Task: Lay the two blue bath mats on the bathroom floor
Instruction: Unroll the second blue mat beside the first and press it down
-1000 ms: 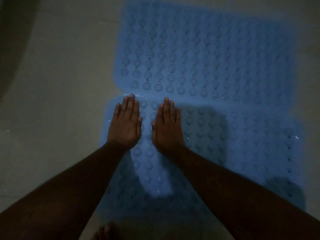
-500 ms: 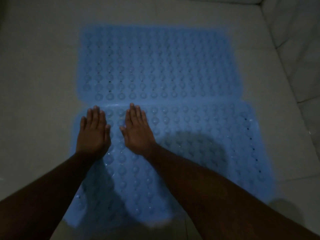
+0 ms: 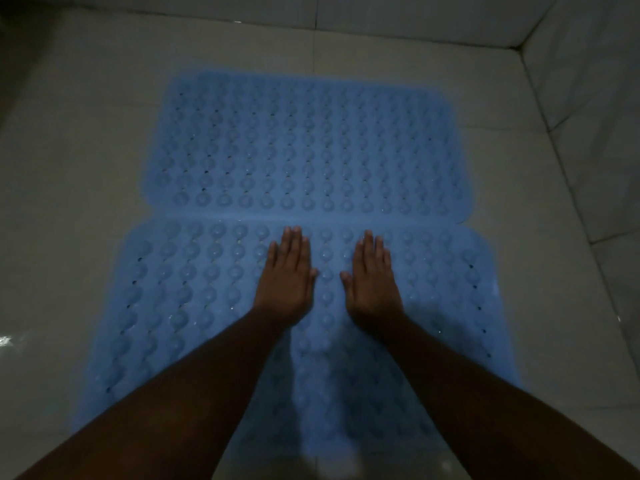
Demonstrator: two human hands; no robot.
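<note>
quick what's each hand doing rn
left hand: open, flat, palm down on the near blue mat, gripping nothing
right hand: open, flat, palm down on the same mat, gripping nothing

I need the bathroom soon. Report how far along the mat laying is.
Done: the far mat lies flat on the tiled floor, and the near mat lies spread beside it, their long edges meeting.
In hand: the left hand and right hand rest flat, palms down, on the near mat, apparently pressing it down.
Left: probably just smoothing the near mat's hidden closest part.
</note>
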